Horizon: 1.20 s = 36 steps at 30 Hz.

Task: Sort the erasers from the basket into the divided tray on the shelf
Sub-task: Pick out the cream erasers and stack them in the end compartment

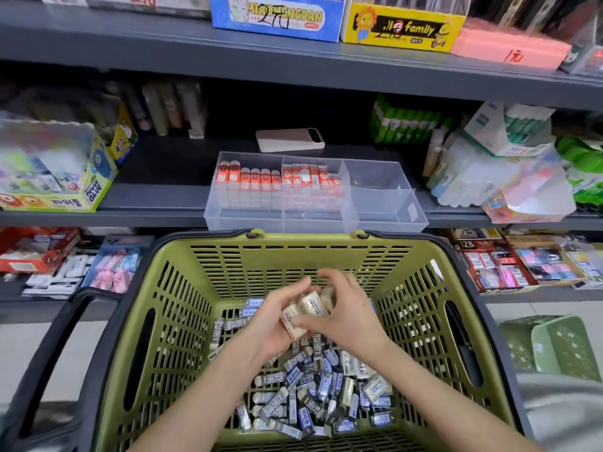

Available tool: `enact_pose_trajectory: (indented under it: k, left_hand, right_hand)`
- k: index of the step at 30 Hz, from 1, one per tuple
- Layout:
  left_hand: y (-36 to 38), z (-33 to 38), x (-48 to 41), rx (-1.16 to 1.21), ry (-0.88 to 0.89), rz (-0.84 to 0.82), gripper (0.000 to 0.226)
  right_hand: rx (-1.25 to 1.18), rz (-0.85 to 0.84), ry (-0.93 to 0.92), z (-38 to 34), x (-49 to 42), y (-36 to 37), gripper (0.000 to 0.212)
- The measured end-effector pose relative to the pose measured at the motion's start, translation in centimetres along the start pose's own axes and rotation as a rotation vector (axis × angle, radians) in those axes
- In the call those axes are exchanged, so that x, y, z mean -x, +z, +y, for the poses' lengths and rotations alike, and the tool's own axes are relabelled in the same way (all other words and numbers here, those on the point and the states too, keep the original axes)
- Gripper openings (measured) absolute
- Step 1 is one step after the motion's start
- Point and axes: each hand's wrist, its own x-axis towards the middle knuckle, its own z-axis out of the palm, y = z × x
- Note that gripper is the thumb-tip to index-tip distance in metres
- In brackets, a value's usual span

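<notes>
- Both hands are down inside the green basket [293,256], bunched together just above the loose pile.
- Left hand [274,318] is cupped palm-up with its fingers [293,288] curled round a small bunch of cream erasers [310,305]. I can't get an exact count, they overlap too much.
- Right hand [346,314] sits on top of the same bunch, fingers bent over it and thumb pinching in from the near side. Looks like it's squaring them up or adding 1 more.
- Right under the fingers and back toward the wrists there's a big heap of dark 2B erasers [313,396], with a few pale ones mixed in.
- Well beyond the fingertips, up on the shelf [156,190], is the clear tray [375,220]. 2 of its sections already have neat rows of red erasers [251,176], while the 2 sections on the right look like they hold nothing yet.
- So I'd say roughly a third done at best. The red ones are in, the cream bunch is in hand but not placed, and the whole 2B heap is left.
- A pale phone [290,140] lies behind the tray.
</notes>
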Motion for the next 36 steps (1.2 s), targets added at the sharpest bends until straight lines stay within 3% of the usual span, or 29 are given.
enact_pose_trajectory:
  k: [6,8,10,13,16,19,23,25,27,31,36]
  left_hand:
    - [1.7,0.8,1.3,-0.034,0.049,0.096,0.041]
    - [2.2,1.0,1.7,-0.03,0.065,0.104,0.04]
    - [2.7,1.4,2.1,-0.004,0.067,0.082,0.039]
    - [3.1,2.3,2.6,0.016,0.066,0.012,0.031]
    - [3.6,3.5,2.8,-0.026,0.107,-0.041,0.029]
    - [4.4,5.1,3.0,-0.056,0.154,-0.068,0.032]
    - [6.0,7.7,2.9,-0.054,0.205,-0.01,0.038]
    - [6.9,9.1,2.7,-0.059,0.237,0.024,0.041]
    - [7.7,10.4,2.4,-0.055,0.261,0.05,0.043]
    - [8.8,12.7,1.6,-0.072,0.292,0.059,0.041]
    - [9.7,14.4,0.4,-0.095,0.313,0.084,0.042]
  right_hand:
    - [-0.469,-0.099,0.122,0.3,0.8,-2.1,0.046]
    - [-0.604,-0.14,0.138,0.5,1.1,-2.7,0.045]
    - [-0.679,-0.178,0.128,0.6,1.2,-3.8,0.043]
    - [-0.683,-0.159,0.049,0.5,1.0,-6.1,0.023]
    - [-0.617,0.076,-0.036,0.3,-0.5,-9.0,0.015]
    - [-0.326,0.393,-0.109,0.6,-4.0,-12.0,0.012]
    - [0.164,0.505,-0.159,1.1,-10.7,-13.8,0.016]
    - [0.301,0.454,-0.114,1.2,-13.5,-13.6,0.02]
    - [0.385,0.291,-0.063,1.5,-15.7,-13.3,0.023]
    - [0.127,-0.085,-0.052,2.1,-17.4,-13.0,0.022]
    - [0.11,-0.138,-0.072,2.9,-18.0,-12.8,0.031]
